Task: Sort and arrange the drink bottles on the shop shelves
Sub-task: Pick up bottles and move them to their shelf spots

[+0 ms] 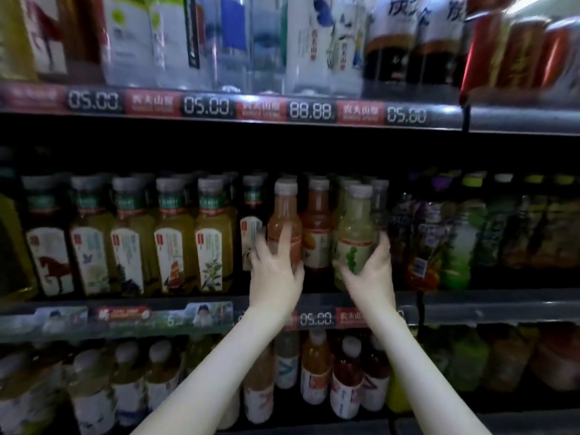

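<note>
Orange bottle (pixel 284 211) and green bottle (pixel 356 224) stand near the front of the middle shelf (pixel 502 304), left hand (pixel 276 268) curled round the first and right hand (pixel 370 271) round the second (maybe to line them up neatly).

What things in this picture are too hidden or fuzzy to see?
All in the head view:
- Orange bottle: label covered by the left hand gripping it.
- Pale green bottle: base hidden by the right hand.
- Top-shelf bottles: tops cut off by the upper edge, labels blurred.
- Price tag: number behind the left forearm.
</note>
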### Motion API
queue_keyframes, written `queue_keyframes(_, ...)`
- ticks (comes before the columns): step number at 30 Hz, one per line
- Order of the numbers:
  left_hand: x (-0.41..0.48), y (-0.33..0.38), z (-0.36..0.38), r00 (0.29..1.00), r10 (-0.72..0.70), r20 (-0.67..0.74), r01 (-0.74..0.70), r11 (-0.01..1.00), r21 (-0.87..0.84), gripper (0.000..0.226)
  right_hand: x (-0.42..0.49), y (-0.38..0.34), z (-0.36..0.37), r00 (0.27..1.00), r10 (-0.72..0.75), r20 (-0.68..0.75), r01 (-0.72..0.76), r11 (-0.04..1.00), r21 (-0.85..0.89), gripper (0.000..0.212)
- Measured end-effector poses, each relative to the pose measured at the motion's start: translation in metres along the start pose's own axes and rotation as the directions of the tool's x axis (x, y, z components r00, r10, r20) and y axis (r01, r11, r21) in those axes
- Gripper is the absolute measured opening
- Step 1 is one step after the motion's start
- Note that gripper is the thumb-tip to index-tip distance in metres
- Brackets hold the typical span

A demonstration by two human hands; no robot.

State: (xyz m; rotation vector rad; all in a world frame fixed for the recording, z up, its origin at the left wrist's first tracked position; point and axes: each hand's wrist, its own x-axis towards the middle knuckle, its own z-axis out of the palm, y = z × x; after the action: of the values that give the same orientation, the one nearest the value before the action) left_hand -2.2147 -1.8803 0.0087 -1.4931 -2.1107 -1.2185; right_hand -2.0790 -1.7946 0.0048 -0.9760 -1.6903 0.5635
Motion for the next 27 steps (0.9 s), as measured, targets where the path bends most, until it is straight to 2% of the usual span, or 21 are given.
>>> queue_keyframes(2,0.011,-0.003,0.001,0.996,-0.069,0.065,0.070,0.997,-0.014,0.081,0.011,0.005,0.004,0.991,0.111,0.079,-0.109,0.994,-0.029,0.098)
queue_keyframes(4,0.019,-0.008,0.004,0.993,-0.059,0.099,0.063,0.998,-0.029,0.086,0.017,0.010,0.006,0.982,0.156,0.105,-0.148,0.986,-0.075,0.087)
queue_keyframes(8,0.022,-0.016,0.011,0.996,-0.014,0.087,0.018,0.999,-0.044,0.090,0.025,0.020,0.003,0.982,0.127,0.139,-0.121,0.991,-0.054,0.070)
queue_keyframes(13,0.018,-0.015,0.018,0.998,-0.034,0.058,0.038,0.997,-0.074,0.093,0.028,0.025,-0.002,0.975,0.100,0.197,-0.095,0.995,-0.035,0.073)
queue_keyframes(15,0.009,-0.010,0.019,1.000,-0.016,0.025,0.017,0.999,-0.033,0.090,0.018,0.024,-0.001,0.983,0.068,0.173,-0.065,0.998,-0.023,0.077)
queue_keyframes(17,-0.013,-0.008,0.022,0.996,0.081,-0.039,-0.082,0.996,-0.018,0.085,-0.008,0.030,-0.001,0.997,-0.067,0.034,0.069,0.994,-0.083,0.074)
queue_keyframes(18,-0.027,-0.010,0.026,0.984,0.160,-0.084,-0.163,0.986,-0.036,0.081,-0.026,0.037,0.000,0.976,-0.210,-0.059,0.200,0.969,-0.146,0.067)
queue_keyframes(20,-0.060,-0.021,0.038,0.936,0.314,-0.157,-0.323,0.946,-0.035,0.068,-0.066,0.065,0.007,0.853,-0.498,-0.156,0.439,0.846,-0.303,0.049)
queue_keyframes(21,-0.076,-0.030,0.045,0.908,0.383,-0.168,-0.390,0.921,-0.010,0.061,-0.086,0.084,0.011,0.821,-0.550,-0.152,0.477,0.808,-0.346,0.045)
queue_keyframes(22,-0.092,-0.040,0.052,0.884,0.440,-0.157,-0.442,0.897,0.023,0.056,-0.102,0.102,0.016,0.851,-0.510,-0.126,0.440,0.822,-0.360,0.046)
queue_keyframes(24,-0.121,-0.062,0.066,0.856,0.508,-0.096,-0.504,0.861,0.064,0.052,-0.123,0.134,0.027,0.976,-0.219,-0.013,0.200,0.914,-0.353,0.060)
queue_keyframes(26,-0.141,-0.082,0.077,0.849,0.527,0.025,-0.527,0.845,0.093,0.054,-0.129,0.157,0.038,0.992,0.062,0.110,-0.012,0.914,-0.404,0.072)
queue_keyframes(27,-0.149,-0.092,0.083,0.855,0.505,0.115,-0.516,0.849,0.115,0.060,-0.128,0.163,0.043,0.978,0.120,0.168,-0.032,0.894,-0.447,0.076)
